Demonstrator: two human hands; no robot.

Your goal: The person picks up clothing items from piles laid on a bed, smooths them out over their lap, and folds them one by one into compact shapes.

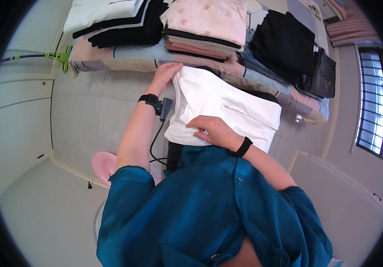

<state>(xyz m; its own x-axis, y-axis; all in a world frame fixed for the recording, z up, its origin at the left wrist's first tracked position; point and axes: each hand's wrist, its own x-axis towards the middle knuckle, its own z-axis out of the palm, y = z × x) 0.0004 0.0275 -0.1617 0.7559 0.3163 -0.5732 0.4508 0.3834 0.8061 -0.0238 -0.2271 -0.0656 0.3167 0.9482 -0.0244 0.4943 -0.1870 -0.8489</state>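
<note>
A white folded cloth garment (208, 100) lies across my lap, with a crease on its right half. At its far left corner, the fingers of my left hand (165, 76) pinch the edge. My right hand (216, 131) rests on the near part of the cloth. Its thumb and forefinger are curved and apart, and its other fingers are partly hidden. Dark cloth (174, 152) shows beneath the garment. Black bands circle both wrists, and a grey device (166, 109) with a black cable hangs beside my left wrist.
Ahead, a bed with a patchwork cover (134, 65) bears a white-and-black clothes stack (121, 30), a pink-topped stack (208, 20) and dark folded trousers (283, 43). A green mop head (65, 59) is at left, a pink basin (103, 167) near my left elbow, a barred window (375, 100) right.
</note>
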